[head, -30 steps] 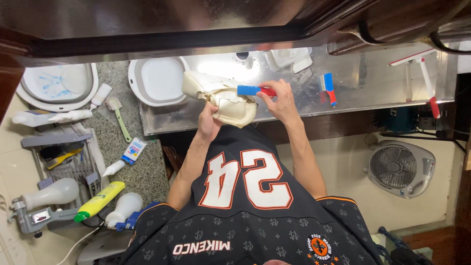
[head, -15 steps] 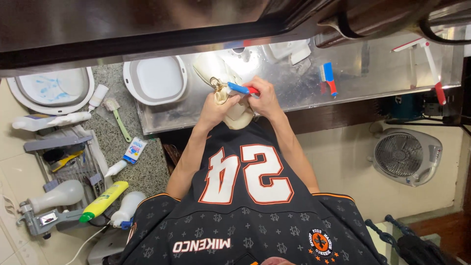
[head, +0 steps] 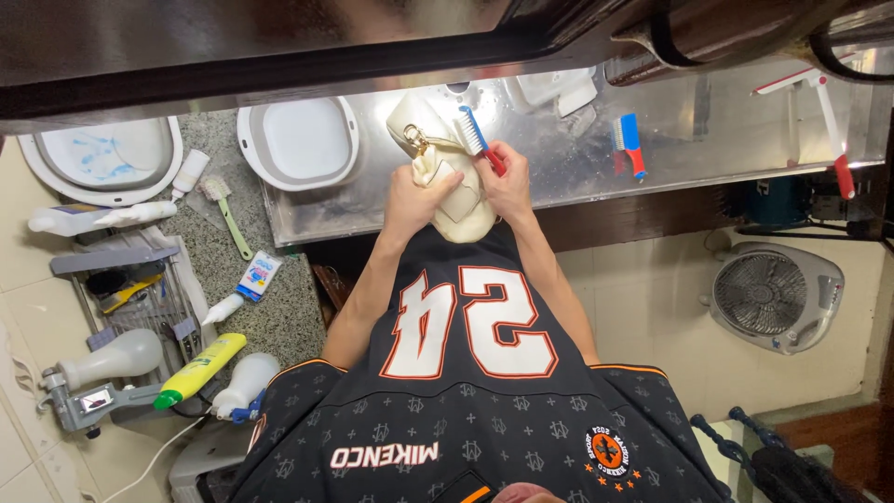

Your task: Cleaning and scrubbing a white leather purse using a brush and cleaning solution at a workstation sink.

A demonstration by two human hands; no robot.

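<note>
Left hand gripped cream handbag, held over steel sink counter against body. Right hand closed around red-handled brush, bristles touching bag's top. White basin sat beside it.

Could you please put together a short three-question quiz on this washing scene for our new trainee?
1. Which hand holds the blue-and-red brush?
2. True or false: the cream bag lies flat on the steel counter with neither hand on it.
3. What sits on the stone worktop just left of the steel counter: (a) a white lidded basin, (b) a floor fan, (c) a squeegee?

Key
1. The right hand; the bristles rest against the bag's upper part.
2. False: the left hand grips the bag and holds it up over the counter.
3. (a). The fan stands low by the tiled wall on the right.
</note>
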